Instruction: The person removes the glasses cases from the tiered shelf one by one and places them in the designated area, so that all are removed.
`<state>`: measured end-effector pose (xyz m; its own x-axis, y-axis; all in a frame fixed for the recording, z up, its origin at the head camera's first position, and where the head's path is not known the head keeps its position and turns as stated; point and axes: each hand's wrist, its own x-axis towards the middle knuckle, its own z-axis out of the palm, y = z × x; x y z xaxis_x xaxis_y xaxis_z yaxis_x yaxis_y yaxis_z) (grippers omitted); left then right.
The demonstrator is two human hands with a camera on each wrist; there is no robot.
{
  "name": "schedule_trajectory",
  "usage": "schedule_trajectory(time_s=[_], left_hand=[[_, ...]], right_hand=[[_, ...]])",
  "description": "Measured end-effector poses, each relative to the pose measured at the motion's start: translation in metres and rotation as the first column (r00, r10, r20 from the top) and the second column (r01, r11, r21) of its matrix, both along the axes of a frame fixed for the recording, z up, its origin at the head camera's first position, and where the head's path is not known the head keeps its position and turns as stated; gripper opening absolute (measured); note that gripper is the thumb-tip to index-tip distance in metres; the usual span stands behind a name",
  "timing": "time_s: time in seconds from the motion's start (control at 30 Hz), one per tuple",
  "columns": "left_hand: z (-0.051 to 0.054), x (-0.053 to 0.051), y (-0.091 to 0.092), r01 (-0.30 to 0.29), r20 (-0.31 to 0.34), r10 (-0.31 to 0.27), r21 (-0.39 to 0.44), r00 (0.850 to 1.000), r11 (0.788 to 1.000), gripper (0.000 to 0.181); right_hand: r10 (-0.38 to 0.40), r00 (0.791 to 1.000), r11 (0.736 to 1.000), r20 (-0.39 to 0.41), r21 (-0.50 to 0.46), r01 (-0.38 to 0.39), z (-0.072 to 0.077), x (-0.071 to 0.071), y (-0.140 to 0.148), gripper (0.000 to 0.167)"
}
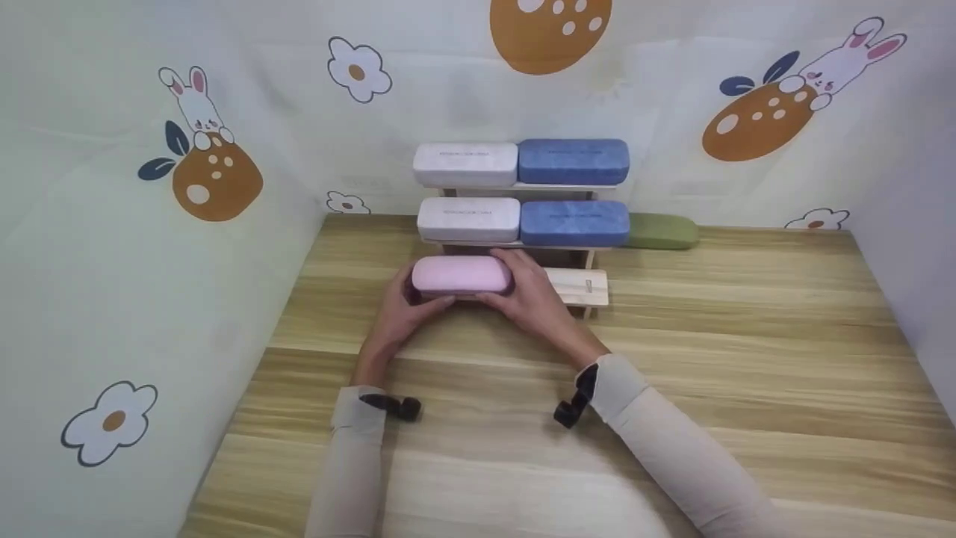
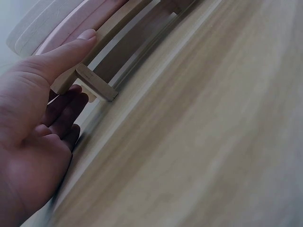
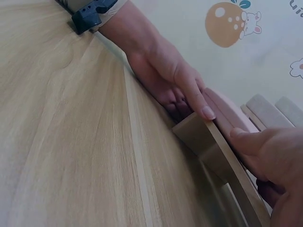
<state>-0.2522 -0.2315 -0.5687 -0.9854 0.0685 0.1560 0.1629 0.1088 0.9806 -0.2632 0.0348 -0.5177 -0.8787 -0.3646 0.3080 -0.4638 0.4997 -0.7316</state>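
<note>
A pink glasses case (image 1: 461, 275) lies on the lowest shelf of a tiered wooden stand (image 1: 579, 287), at the left half. My left hand (image 1: 394, 312) holds its left end, with the thumb along the front. In the left wrist view that thumb lies by the shelf's front edge and the other fingers curl beside the stand's end. At the case's right end, my right hand (image 1: 534, 297) grips with the thumb in front and fingers behind. The right wrist view shows the right thumb pressed to the pink case (image 3: 222, 109). The fingers behind the case are partly hidden.
Above, a white glasses case (image 1: 468, 220) and a blue one (image 1: 574, 223) fill the middle shelf. Another white case (image 1: 465, 164) and blue case (image 1: 573, 161) sit on top. A green case (image 1: 663, 232) lies on the wood-grain table (image 1: 747, 329) behind, right of the stand.
</note>
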Motion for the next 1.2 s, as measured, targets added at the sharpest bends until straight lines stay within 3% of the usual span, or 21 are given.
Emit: schedule_trajectory(time_s=[0.27,0.8,1.2], left_hand=[[-0.001,-0.001,0.0,-0.009,0.004,0.009,-0.028,1.0,1.0,0.081],[-0.002,-0.001,0.0,0.032,-0.011,-0.031,0.082,0.999,0.996,0.082],[-0.002,-0.003,-0.002,0.012,0.057,-0.015,0.058,0.998,0.998,0.089]], right_hand=[[-0.018,1.0,0.999,-0.011,-0.038,0.018,-0.001,-0.001,0.006,0.068],[-0.035,0.999,0.99,-0.034,-0.139,0.03,-0.006,0.005,0.03,0.07],[-0.064,0.997,0.984,-0.035,-0.166,0.057,-0.009,0.014,0.06,0.07]])
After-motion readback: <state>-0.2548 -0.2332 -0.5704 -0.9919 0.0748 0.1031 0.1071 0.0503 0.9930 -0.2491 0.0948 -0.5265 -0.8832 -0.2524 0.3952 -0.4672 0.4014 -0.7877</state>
